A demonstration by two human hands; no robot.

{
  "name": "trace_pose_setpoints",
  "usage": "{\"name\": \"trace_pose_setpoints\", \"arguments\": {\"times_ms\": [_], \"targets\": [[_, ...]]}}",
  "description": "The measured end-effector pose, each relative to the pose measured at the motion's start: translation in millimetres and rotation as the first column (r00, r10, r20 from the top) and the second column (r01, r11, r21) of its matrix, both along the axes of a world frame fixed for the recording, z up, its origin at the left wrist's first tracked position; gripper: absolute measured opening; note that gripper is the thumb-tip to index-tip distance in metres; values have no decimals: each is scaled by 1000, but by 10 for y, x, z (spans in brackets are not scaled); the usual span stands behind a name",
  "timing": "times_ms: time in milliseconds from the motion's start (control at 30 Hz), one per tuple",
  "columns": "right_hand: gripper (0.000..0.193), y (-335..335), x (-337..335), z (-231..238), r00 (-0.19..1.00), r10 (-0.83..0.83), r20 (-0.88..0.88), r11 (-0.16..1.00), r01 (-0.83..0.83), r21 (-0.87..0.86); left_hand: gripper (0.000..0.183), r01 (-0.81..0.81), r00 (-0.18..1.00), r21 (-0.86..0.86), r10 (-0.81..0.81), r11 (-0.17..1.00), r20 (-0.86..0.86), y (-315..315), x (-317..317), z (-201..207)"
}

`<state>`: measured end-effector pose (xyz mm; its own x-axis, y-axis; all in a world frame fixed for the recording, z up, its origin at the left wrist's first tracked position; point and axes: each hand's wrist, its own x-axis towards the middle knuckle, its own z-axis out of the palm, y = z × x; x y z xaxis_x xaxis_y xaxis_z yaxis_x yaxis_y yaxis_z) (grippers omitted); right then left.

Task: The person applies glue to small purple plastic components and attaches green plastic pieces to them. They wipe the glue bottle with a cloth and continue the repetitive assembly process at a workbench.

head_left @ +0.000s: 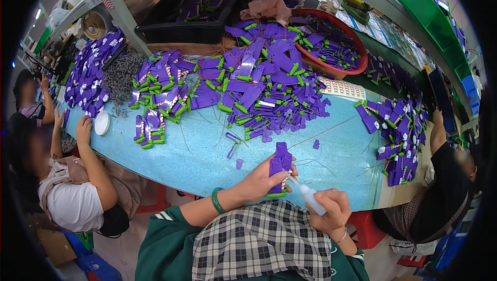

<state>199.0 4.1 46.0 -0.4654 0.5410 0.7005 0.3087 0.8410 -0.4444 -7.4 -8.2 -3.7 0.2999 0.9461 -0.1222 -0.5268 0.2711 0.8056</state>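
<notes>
My left hand (261, 180) grips a purple plastic piece (281, 156) with a green end, upright near the front edge of the table. Closed round a small translucent squeeze bottle (311, 198) is my right hand (332, 209). The bottle tilts so that its thin nozzle points at the purple piece; whether the tip touches it I cannot tell. Thin wires run out to the right of the held piece. Just beyond my hands lie a loose clear-and-purple part (233, 146) and small purple bits (239, 163).
A big heap of purple and green parts (259, 89) covers the table's middle. Behind it stand a red basin (360, 48) and a black tray (222, 19). A sticker sheet (341, 88) lies to the right, near another pile (401, 141). Co-workers (77, 193) sit at both sides.
</notes>
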Motion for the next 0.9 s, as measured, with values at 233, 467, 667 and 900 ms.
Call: {"name": "trace_pose_setpoints", "arguments": {"times_ms": [233,467,667,900], "targets": [[27,66,49,-132,953,-166,-255,925,60,-375,43,109,967,-133,-74,985,244,16,-124,33],[41,195,-63,-182,710,-306,-634,593,-379,-710,48,110,973,-110,-84,988,217,51,-261,50],[46,428,-169,-163,690,-290,-663,407,-538,-738,46,48,992,-96,-37,994,117,138,-543,195],[37,1063,-480,134,706,-130,-697,344,-627,-699,38,-408,912,78,401,910,86,570,-1321,507]]}}
